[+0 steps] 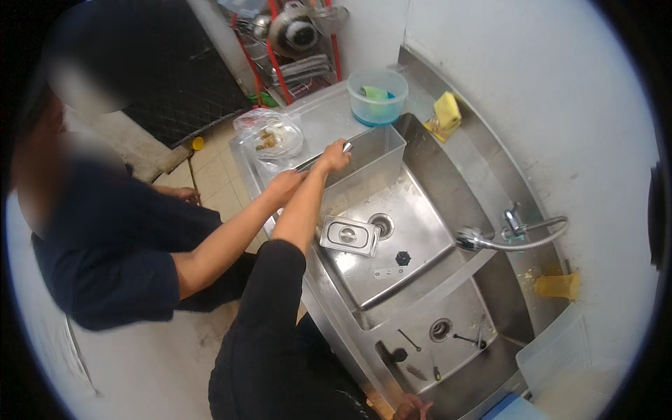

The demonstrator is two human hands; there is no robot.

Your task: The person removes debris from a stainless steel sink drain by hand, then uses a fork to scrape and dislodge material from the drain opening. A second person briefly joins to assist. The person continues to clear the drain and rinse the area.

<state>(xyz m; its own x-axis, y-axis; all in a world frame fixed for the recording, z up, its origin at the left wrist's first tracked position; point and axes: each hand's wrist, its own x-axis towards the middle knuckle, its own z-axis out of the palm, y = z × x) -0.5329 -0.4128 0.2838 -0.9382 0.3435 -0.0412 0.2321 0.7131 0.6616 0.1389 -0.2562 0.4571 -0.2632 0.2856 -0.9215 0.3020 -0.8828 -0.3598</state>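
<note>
My left hand [334,157], past a black sleeve, is closed around a slim shiny metal object [347,147] above a clear rectangular plastic container [367,170]. A co-worker's hand [286,186] is close beside it at the container's near end; whether it grips the same object is unclear. Below, in the larger sink basin [415,210], lie a steel pan lid [347,234], a black knobbed part [403,258] and a small clear strip [388,272]. At the bottom edge, my right hand [412,407] is partly cut off beside the smaller basin [462,299]; what it holds is unclear.
A round tub [378,100] and a plastic bag with scraps [273,137] stand on the counter. A yellow sponge [447,109], a spray faucet [472,239] and an amber cup [557,286] line the wall side. Several small tools lie in the smaller basin. The co-worker [115,241] stands close at left.
</note>
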